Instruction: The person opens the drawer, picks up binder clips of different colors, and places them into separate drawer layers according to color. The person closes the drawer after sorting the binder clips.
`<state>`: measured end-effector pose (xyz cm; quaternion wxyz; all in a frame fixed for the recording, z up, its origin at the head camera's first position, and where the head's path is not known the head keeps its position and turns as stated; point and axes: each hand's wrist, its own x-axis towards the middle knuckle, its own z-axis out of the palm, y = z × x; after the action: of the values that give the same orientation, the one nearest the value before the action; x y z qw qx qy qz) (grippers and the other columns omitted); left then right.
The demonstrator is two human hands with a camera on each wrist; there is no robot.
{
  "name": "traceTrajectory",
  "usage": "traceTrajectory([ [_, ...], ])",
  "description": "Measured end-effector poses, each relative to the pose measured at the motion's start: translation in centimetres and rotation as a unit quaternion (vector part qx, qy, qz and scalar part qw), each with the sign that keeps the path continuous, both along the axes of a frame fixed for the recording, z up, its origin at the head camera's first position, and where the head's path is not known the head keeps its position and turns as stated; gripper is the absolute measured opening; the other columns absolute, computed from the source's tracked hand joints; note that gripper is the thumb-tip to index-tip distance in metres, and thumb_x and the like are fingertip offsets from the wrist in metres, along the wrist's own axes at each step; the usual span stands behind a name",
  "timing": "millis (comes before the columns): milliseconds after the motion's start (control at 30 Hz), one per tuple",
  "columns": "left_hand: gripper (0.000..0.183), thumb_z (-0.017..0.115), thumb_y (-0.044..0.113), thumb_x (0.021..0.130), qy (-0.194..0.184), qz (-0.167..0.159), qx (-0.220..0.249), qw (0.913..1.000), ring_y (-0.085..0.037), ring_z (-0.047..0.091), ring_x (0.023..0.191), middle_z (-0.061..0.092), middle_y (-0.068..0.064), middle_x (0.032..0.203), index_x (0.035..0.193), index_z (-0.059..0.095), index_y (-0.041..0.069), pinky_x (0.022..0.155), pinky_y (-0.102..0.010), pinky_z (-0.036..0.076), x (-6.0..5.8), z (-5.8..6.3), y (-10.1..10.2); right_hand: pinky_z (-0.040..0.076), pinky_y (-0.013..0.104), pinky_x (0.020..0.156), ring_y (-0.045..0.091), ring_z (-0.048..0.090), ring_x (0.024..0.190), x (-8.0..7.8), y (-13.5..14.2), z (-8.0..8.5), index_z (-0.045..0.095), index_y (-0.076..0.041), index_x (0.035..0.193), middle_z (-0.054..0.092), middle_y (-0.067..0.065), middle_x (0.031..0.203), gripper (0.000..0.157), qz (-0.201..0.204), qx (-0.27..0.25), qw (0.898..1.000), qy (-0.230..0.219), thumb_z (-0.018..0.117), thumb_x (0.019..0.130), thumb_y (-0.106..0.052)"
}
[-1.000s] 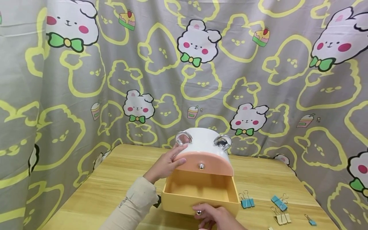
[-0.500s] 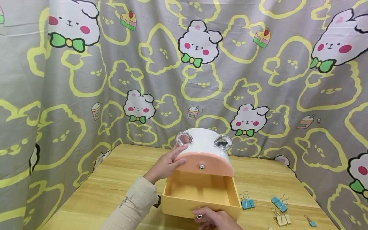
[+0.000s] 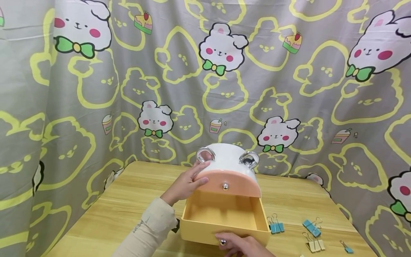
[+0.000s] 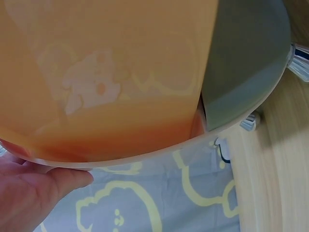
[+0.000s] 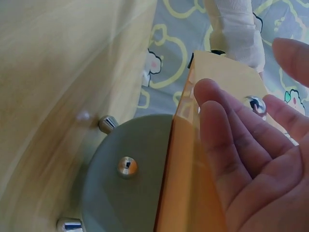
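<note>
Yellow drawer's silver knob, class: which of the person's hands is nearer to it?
Right. The right hand is at the silver knob; the left hand is farther away, higher up, touching the white box.

left wrist view is mostly a big glossy orange panel (image 4: 130, 63), shiny enough that pale cartoon shapes mirror in it. a grey-green panel (image 4: 246, 58) sits right beside it, and a thin pale curved rim (image 4: 145, 158) runs below both. left hand (image 4: 34, 193) is lower left, thumb pretty straight along the rim. under that there's grey cloth (image 4: 200, 169) with yellow doodles, plus two silver stubs (image 4: 299, 63) and light wood (image 4: 270, 183) over on the right.
</note>
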<state>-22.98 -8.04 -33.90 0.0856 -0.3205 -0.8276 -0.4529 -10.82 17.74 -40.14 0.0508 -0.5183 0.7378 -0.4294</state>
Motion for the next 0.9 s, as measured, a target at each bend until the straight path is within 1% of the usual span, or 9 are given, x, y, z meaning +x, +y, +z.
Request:
traceTrajectory([
  [267, 0.054, 0.062, 0.028, 0.096, -0.009, 0.001, -0.001, 1.0000, -0.032, 0.014, 0.144, 0.030, -0.016, 0.154, 0.146, 0.044, 0.017, 0.109, -0.057, 0.022, 0.0, -0.3, 0.0, 0.054, 0.026, 0.071, 0.010, 0.066, 0.095, 0.4, 0.9, 0.3, 0.045, -0.014, 0.142, 0.068, 0.012, 0.113, 0.051, -0.010, 0.003, 1.000, -0.009, 0.062, 0.095, -0.006],
  [367, 0.055, 0.062, 0.028, 0.096, -0.010, 0.002, 0.000, 0.9999, -0.031, 0.014, 0.145, 0.030, -0.016, 0.154, 0.146, 0.044, 0.018, 0.109, -0.057, 0.022, 0.0, -0.3, 0.0, 0.054, 0.026, 0.071, 0.011, 0.065, 0.095, 0.6, 1.5, 0.4, 0.046, -0.016, 0.142, 0.068, 0.013, 0.112, 0.051, -0.018, 0.006, 1.000, -0.018, 0.061, 0.095, -0.006],
  [500, 0.055, 0.063, 0.027, 0.095, -0.009, -0.001, 0.003, 1.0000, -0.031, 0.013, 0.145, 0.031, -0.014, 0.154, 0.147, 0.044, 0.020, 0.110, -0.058, 0.020, -0.1, -0.3, 0.1, 0.054, 0.026, 0.071, 0.009, 0.065, 0.094, 0.5, 2.3, 0.2, 0.050, -0.015, 0.139, 0.068, 0.016, 0.111, 0.048, -0.027, 0.013, 1.000, -0.007, 0.062, 0.094, -0.005],
  [600, 0.055, 0.063, 0.027, 0.095, -0.006, -0.003, 0.005, 1.0000, -0.031, 0.013, 0.145, 0.031, -0.014, 0.154, 0.146, 0.044, 0.020, 0.109, -0.058, 0.020, -0.2, -0.3, 0.1, 0.054, 0.026, 0.069, 0.007, 0.065, 0.092, 0.5, 3.1, 0.0, 0.056, -0.012, 0.132, 0.069, 0.015, 0.108, 0.040, -0.036, 0.018, 0.999, 0.003, 0.063, 0.093, -0.005],
  [700, 0.054, 0.063, 0.026, 0.096, -0.007, -0.005, 0.006, 0.9999, -0.031, 0.012, 0.145, 0.030, -0.014, 0.154, 0.146, 0.044, 0.020, 0.109, -0.059, 0.021, -0.2, -0.3, 0.1, 0.053, 0.024, 0.066, 0.006, 0.065, 0.089, 0.7, 4.0, -0.3, 0.061, -0.008, 0.125, 0.070, 0.009, 0.104, 0.032, -0.048, 0.023, 0.999, 0.009, 0.063, 0.093, -0.004],
  [800, 0.055, 0.063, 0.027, 0.095, -0.009, -0.003, 0.005, 0.9999, -0.031, 0.012, 0.145, 0.030, -0.014, 0.154, 0.146, 0.044, 0.020, 0.109, -0.059, 0.021, -0.2, -0.3, 0.1, 0.051, 0.021, 0.064, 0.002, 0.064, 0.085, 0.8, 4.9, -0.7, 0.063, -0.006, 0.119, 0.071, 0.001, 0.102, 0.027, -0.064, 0.033, 0.997, 0.041, 0.063, 0.092, -0.005],
  [900, 0.055, 0.063, 0.027, 0.095, -0.009, -0.002, 0.005, 0.9999, -0.031, 0.013, 0.145, 0.030, -0.014, 0.154, 0.146, 0.045, 0.020, 0.109, -0.059, 0.021, -0.2, -0.4, 0.0, 0.048, 0.018, 0.062, -0.001, 0.062, 0.084, 0.8, 5.8, -1.1, 0.065, -0.007, 0.116, 0.071, -0.004, 0.102, 0.024, -0.079, 0.043, 0.994, 0.062, 0.062, 0.093, -0.004],
])
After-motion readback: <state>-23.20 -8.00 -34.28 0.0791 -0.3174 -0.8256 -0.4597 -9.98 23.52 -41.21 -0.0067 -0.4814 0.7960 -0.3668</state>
